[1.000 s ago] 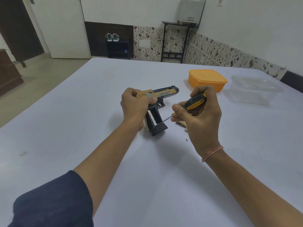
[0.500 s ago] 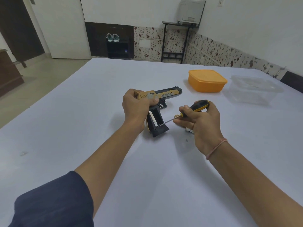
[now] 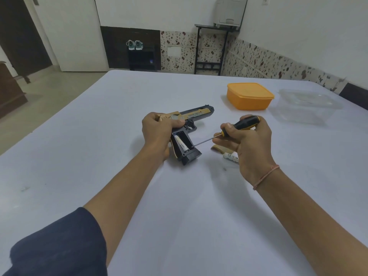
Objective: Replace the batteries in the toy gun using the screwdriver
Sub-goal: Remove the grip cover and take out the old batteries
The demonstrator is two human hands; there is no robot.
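A black and tan toy gun [image 3: 196, 114] lies on its side on the white table [image 3: 179, 196], barrel pointing right. My left hand [image 3: 159, 130] grips its rear slide. The grip's battery bay [image 3: 182, 143] is uncovered, with one white battery [image 3: 181, 145] inside. My right hand [image 3: 247, 142] grips a black and yellow screwdriver [image 3: 242, 124]; its tip touches the right edge of the bay. A loose white battery [image 3: 231, 157] and a tan cover piece [image 3: 219, 149] lie on the table, partly hidden under my right hand.
An orange lidded box [image 3: 250, 95] stands at the back right, and a clear plastic container [image 3: 307, 105] sits to its right. A tiny dark speck [image 3: 224, 169] lies near the loose battery. The table's left edge runs diagonally beside the floor.
My right hand lowered and turned, bringing the screwdriver shaft down until its tip meets the edge of the battery bay. The loose battery came into view. The gun shifted slightly right.
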